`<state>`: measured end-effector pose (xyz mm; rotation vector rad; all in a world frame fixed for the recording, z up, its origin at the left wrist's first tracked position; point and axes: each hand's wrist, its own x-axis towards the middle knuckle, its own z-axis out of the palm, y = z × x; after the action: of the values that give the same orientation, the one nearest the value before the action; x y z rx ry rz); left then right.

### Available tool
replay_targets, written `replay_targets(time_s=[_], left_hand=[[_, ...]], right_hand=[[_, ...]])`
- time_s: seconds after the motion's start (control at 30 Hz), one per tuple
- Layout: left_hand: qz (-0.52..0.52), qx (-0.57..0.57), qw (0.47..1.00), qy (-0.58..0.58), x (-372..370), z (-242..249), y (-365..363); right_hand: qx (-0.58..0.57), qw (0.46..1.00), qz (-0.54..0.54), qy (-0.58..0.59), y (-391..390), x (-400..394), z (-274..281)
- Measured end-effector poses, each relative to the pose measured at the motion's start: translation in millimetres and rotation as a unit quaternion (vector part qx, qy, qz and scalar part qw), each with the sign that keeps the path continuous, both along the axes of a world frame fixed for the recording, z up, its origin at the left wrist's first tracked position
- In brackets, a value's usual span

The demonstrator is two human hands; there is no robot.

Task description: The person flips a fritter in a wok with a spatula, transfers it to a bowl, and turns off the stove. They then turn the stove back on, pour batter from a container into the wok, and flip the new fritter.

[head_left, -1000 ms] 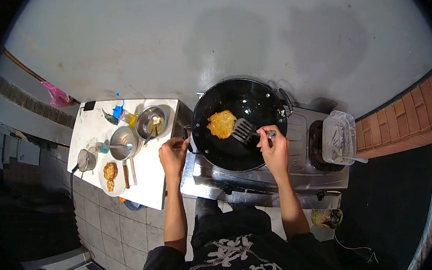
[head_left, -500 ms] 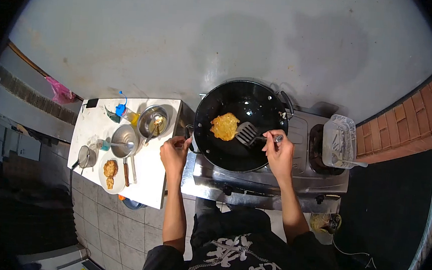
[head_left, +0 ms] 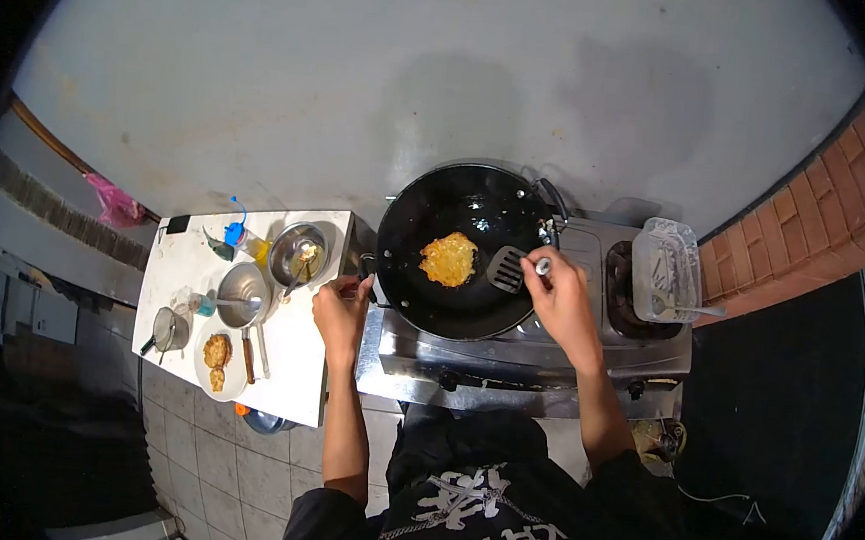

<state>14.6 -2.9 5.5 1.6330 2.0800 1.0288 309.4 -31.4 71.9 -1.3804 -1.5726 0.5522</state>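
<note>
A black wok [head_left: 431, 315] sits on the stove, with a round golden-brown omelette [head_left: 448, 259] lying in it, left of the middle. My right hand [head_left: 559, 297] is closed around the handle of a black slotted spatula [head_left: 506, 269]. The spatula's head is inside the wok, a small gap to the right of the omelette. At the wok's left side, my left hand [head_left: 340, 316] pinches the loop handle [head_left: 369, 266] with thumb and fingers. Its grip is partly hidden by the hand itself.
On the white table [head_left: 294, 381] at left are a steel bowl [head_left: 300, 253], a saucepan [head_left: 242, 294], a strainer [head_left: 170, 330], and a plate [head_left: 232, 381] with fried pieces. A clear plastic container [head_left: 666, 271] rests over the right burner. A grey wall [head_left: 364, 95] rises behind.
The spatula has drawn away to the right from the omelette's edge, and its head has turned. The omelette sits closer to the wok's middle. The whole view has shifted slightly.
</note>
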Motion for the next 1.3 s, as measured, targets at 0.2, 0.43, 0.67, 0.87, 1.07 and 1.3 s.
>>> replay_targets(time_s=[0.2,0.43,0.67,0.87,1.07,1.3], left_hand=[[0.009,0.001,1.0,0.01,1.2,-0.7,-0.4],[-0.001,0.017,1.0,0.004,-0.2,-3.4,-2.9],[-0.008,0.007,1.0,-0.001,-1.7,-5.5,-3.9],[-0.004,0.006,1.0,0.003,-1.3,-3.7,-5.5],[0.0,-0.001,1.0,0.004,1.3,0.1,-5.6],[-0.004,0.004,1.0,0.009,1.1,-2.2,-6.2]], right_hand=[[-0.033,0.996,0.062,-0.048,2.1,-10.9,8.3],[-0.044,0.998,0.038,-0.028,11.9,-29.7,-7.2],[-0.022,0.992,-0.054,0.112,16.3,-36.1,-43.6],[-0.027,0.984,-0.095,0.149,10.3,-37.1,-61.3],[-0.005,0.99,-0.045,0.136,8.9,-33.8,-61.8],[-0.011,0.992,-0.039,0.117,3.7,-32.9,-56.5]])
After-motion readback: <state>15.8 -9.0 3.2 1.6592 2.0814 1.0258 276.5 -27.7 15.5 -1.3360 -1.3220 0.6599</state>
